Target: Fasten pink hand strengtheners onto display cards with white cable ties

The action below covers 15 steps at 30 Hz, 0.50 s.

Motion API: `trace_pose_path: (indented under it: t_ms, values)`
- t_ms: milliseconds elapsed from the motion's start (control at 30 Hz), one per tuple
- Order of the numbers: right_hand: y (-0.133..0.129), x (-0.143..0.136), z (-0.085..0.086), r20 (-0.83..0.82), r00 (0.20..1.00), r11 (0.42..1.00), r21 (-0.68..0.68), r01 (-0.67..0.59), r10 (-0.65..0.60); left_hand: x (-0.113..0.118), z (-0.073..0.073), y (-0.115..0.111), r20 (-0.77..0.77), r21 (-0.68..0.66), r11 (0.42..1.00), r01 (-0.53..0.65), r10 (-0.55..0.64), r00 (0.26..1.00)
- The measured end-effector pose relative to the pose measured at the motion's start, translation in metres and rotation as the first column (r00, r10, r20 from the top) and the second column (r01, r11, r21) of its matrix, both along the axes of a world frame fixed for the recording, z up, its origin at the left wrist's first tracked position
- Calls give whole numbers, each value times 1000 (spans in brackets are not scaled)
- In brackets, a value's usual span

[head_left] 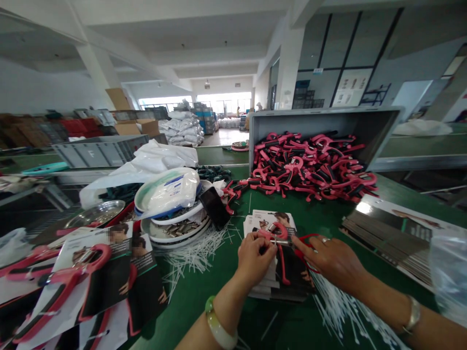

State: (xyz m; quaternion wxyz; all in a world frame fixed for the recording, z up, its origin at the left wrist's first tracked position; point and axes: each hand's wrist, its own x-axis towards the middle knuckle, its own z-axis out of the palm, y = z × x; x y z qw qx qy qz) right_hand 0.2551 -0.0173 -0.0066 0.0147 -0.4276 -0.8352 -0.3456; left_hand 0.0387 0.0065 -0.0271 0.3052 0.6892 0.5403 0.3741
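Observation:
A pink and black spring hand grip (280, 229) lies on a printed card atop a stack of cards (288, 291) in front of me. Over its left side, my left hand (253, 257) is closed in a pinch; what the fingertips hold is hidden. Red-handled scissors (282, 242) are in my right hand (333, 260), its fingers in the loops. Their blades point left across the grip, close to my left fingertips. White cable ties (332, 301) lie beneath my right forearm.
A grey crate (379, 131) tipped on its side spills pink hand grips (310, 165). Left are carded grips (73, 277), stacked round trays (175, 233) with metal springs, a dark phone (214, 208) and more cable ties (197, 253). Another card stack (386, 238) and a plastic bag (450, 272) lie right.

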Motion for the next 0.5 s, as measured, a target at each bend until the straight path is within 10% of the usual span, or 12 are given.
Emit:
trace_pose_path:
  t_ms: [500]
  values:
    - [10,-8,2,-66,997,954,-291,-65,48,2,-9,0,25,46,999,-12,11,1000]
